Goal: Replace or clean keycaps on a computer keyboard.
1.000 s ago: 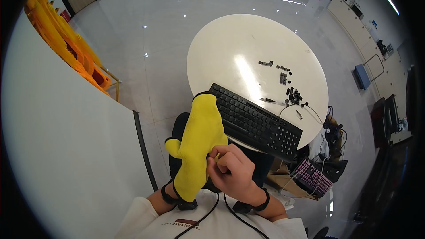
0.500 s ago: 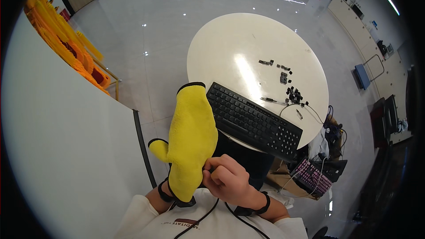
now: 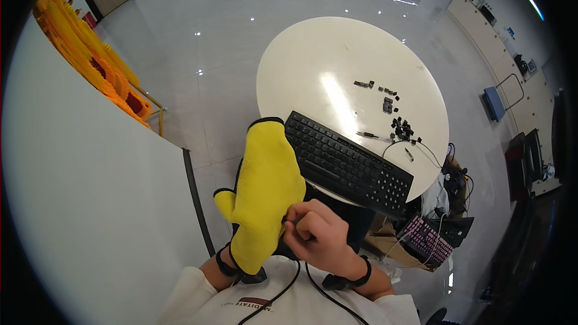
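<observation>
A yellow fleecy mitt (image 3: 265,174) with black trim covers my left hand, its thumb part (image 3: 224,204) sticking out to the left. The fingers inside are hidden; only the left wrist with a black band (image 3: 225,262) shows below the cuff. My right hand (image 3: 319,235) is closed in a pinch at the mitt's right edge, beside its black trim. Just beyond the mitt lies a black keyboard (image 3: 346,159), tilted across the table's near edge, with some keycaps gone at its right end.
On the round white table (image 3: 313,48) lie loose black keycaps (image 3: 402,127), a thin pen-like tool (image 3: 368,135) and a cable. A second keyboard with pink keys (image 3: 426,239) rests over a cardboard box at lower right. A pale panel (image 3: 102,204) stands close on my left.
The mitt has shifted slightly right and tipped a little, its top lower than before. My right hand has moved slightly up and right along with it, still pinching the edge.
</observation>
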Motion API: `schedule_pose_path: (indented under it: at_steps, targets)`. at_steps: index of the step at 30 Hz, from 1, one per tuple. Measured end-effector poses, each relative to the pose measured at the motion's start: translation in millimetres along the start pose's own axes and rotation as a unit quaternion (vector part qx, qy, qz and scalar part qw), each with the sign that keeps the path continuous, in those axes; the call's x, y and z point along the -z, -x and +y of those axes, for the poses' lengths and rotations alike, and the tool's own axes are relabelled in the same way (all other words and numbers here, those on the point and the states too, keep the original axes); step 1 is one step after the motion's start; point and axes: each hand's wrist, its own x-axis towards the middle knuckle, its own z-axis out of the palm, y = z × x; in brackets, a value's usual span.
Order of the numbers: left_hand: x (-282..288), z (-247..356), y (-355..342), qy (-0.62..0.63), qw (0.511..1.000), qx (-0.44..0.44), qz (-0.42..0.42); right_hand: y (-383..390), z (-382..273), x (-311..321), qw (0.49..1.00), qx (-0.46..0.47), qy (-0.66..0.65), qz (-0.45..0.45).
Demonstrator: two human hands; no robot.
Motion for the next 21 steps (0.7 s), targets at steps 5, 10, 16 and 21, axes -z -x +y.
schedule_pose_path:
  at_steps: [5,10,16,21]
  targets:
    - [1.7,5.0,0.2,0.012,1.000,0.000,0.016,15.9,4.5,-13.5,1.000,0.003,0.018,0.007]
    - [-5.9,-2.1,3.4,0.013,1.000,0.012,-0.004,5.6,4.9,-6.2,0.998,0.008,0.036,0.057]
    - [-12.5,-3.2,-1.3,0.019,1.000,0.013,-0.012,-7.9,7.7,5.3,0.999,-0.030,0.003,0.044]
    - [-5.8,-3.0,-3.3,0.025,1.000,0.011,-0.006,5.6,7.2,6.9,0.999,-0.049,-0.009,0.019]
